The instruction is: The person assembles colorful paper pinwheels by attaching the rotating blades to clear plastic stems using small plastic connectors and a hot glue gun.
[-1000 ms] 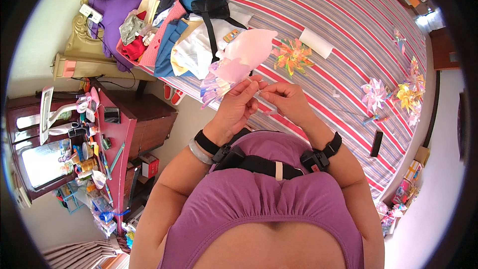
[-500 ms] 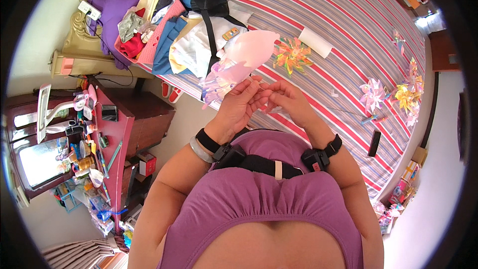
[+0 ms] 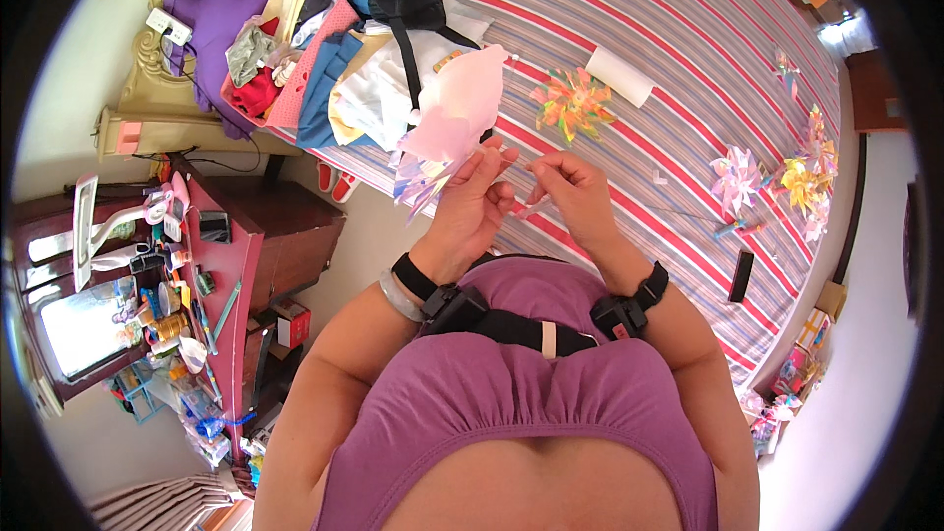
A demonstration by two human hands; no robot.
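Observation:
A pale pink, shimmering pinwheel point(image 3: 460, 103) rises over my left hand point(image 3: 468, 205), whose curled fingers and thumb grip it near its lower edge. Just to the right, my right hand point(image 3: 578, 199) is closed in a pinch, thumb against the forefinger. Whatever sits between those fingertips is too small to make out. A narrow gap parts the two hands. Beyond them on the striped bed lies an orange and green pinwheel point(image 3: 573, 103), beside a white paper roll point(image 3: 620, 77).
More pinwheels, one pink point(image 3: 736, 179) and one yellow point(image 3: 804, 183), lie at the bed's right side near a black oblong object point(image 3: 741, 276). Folded clothes point(image 3: 379, 88) and a pink basket point(image 3: 313, 74) crowd the far left. A cluttered red desk point(image 3: 229, 334) stands left.
My right hand has drawn away to the right from the left one. The pink pinwheel has shifted left and turned in my left hand.

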